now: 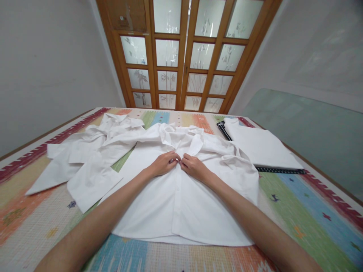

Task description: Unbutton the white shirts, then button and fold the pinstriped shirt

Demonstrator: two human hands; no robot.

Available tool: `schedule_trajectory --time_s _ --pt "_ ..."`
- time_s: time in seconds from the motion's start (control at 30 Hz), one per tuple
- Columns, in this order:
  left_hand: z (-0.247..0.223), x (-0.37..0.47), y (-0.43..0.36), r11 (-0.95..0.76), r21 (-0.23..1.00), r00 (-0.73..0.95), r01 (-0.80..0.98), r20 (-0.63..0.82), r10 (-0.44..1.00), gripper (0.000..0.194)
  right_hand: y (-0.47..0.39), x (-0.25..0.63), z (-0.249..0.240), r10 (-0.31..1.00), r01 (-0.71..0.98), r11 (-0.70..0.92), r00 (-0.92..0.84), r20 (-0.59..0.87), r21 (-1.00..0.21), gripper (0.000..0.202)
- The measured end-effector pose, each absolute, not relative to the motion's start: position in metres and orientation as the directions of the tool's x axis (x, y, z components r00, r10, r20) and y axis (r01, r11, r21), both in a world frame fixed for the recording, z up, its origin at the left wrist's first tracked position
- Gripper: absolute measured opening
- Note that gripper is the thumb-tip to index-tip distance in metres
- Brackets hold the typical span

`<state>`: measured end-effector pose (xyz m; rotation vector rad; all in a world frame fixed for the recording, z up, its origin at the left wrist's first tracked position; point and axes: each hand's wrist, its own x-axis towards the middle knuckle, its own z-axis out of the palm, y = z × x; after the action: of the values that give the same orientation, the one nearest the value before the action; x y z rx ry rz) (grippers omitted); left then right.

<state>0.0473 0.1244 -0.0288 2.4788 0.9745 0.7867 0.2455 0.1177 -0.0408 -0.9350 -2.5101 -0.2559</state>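
Pinching the white shirt [176, 196] placket, left hand [164, 163] and right hand [194, 167] grips clamp together.

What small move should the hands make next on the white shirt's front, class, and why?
Probably finish fastening the button near the collar. The left hand and right hand pinch the white shirt at its front strip, fingertips almost meeting, while the buttons lower down look closed and the shirt lies flat.

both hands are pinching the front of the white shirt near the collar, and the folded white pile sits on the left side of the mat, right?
Not quite. The head view shows the left hand and right hand pinching the white shirt at its front near the collar, but the folded white pile lies on the right side of the mat, not the left.
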Motion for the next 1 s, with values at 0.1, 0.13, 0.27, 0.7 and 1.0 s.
schedule_trajectory --time_s 0.1,0.13,0.27,0.7,1.0 --pt "-0.028 0.048 0.125 -0.697 0.521 0.607 0.493 0.368 0.705 0.021 0.117 0.244 -0.040 0.577 0.660 0.752 -0.666 0.473 0.011 0.016" --pt "-0.028 0.048 0.126 -0.696 0.525 0.606 0.490 0.369 0.705 0.021 0.116 0.244 -0.040 0.579 0.660 0.751 -0.665 0.472 0.006 0.016" --pt "-0.029 0.047 0.127 -0.688 0.538 0.603 0.488 0.362 0.711 0.019 0.119 0.245 -0.042 0.586 0.664 0.748 -0.662 0.467 0.004 0.017" --pt "-0.018 0.040 0.121 -0.698 0.492 0.589 0.520 0.385 0.710 0.014 0.123 0.275 0.003 0.681 0.575 0.706 -0.388 0.622 -0.414 0.032" --pt "-0.004 -0.008 0.129 -0.673 0.211 0.567 0.709 0.398 0.721 0.019 0.097 0.333 0.011 0.800 0.768 0.589 -0.510 0.316 -0.253 0.027"
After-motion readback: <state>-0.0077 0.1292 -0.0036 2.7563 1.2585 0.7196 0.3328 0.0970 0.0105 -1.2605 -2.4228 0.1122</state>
